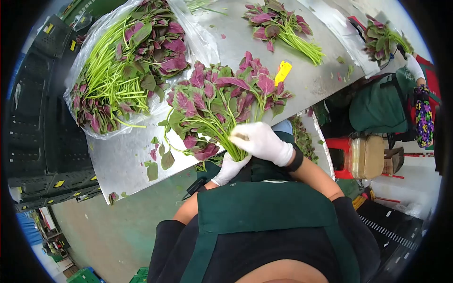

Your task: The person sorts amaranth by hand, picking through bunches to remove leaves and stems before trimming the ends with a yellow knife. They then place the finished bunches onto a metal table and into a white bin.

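Note:
A bunch of red amaranth (pixel 222 101), with purple-green leaves and pale green stems, fans out away from me over the table's front edge. My left hand (pixel 230 168), in a white glove, is wrapped around its lower stems. My right hand (pixel 262 143), also in a white glove, is closed beside those stems, with fingers curled. Whatever it may be pinching is hidden. Just beyond the leaves lies a yellow cutter (pixel 283 72). A second amaranth bunch (pixel 302 40) rests farther back on the table.
A large pile of amaranth (pixel 125 75) lies in a clear plastic bag (pixel 203 40) on the metal table (pixel 325 78). Black crates (pixel 28 127) stack up at the left. At the right, a co-worker's gloved hand (pixel 414 67) holds another bunch (pixel 380 40). A red stool (pixel 342 155) stands nearby.

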`<state>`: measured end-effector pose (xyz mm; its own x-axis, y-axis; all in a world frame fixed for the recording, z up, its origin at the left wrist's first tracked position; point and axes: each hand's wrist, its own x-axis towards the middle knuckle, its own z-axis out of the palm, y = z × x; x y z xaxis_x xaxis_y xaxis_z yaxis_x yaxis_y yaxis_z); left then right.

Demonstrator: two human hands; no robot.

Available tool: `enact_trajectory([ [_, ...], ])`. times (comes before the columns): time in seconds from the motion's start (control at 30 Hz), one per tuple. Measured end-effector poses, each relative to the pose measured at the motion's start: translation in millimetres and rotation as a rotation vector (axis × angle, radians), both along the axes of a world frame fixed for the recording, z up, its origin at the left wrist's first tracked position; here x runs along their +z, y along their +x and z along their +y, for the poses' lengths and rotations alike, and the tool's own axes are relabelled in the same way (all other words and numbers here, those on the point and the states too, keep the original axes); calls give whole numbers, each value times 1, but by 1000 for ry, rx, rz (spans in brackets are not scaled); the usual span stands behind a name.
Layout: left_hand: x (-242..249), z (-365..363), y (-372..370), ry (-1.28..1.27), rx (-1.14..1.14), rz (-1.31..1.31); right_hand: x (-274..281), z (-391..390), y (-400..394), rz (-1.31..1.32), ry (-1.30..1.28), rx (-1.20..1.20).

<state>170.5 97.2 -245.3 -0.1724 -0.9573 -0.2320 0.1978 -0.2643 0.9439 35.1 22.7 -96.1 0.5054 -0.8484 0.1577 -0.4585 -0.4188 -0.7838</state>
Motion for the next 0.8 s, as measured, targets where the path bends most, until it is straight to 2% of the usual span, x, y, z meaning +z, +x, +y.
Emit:
enact_trajectory([
  [0.07, 11, -2, 1, 11, -41, -7, 0, -19, 17, -19, -73, -94],
  [0.13, 6, -3, 4, 3, -79, -38, 4, -36, 29, 10, -18, -146],
  [0.2, -1, -3, 6, 17, -110, -21, 10, -52, 38, 132, 1, -203],
  [0.27, -6, -3, 7, 9, -120, -20, 16, -64, 42, 187, -112, -240],
  [0.3, -6, -4, 8, 9, -133, -31, 17, -70, 43, 114, -208, -247],
  [0.5, -2, -5, 9, 22, -147, -26, 29, -65, 25, 216, -49, -218],
  [0.73, -4, -4, 9, 32, -150, -17, 1, -49, 20, 313, -187, -253],
  [0.8, -4, -4, 9, 44, -148, -17, 3, -48, 16, 261, -85, -255],
])
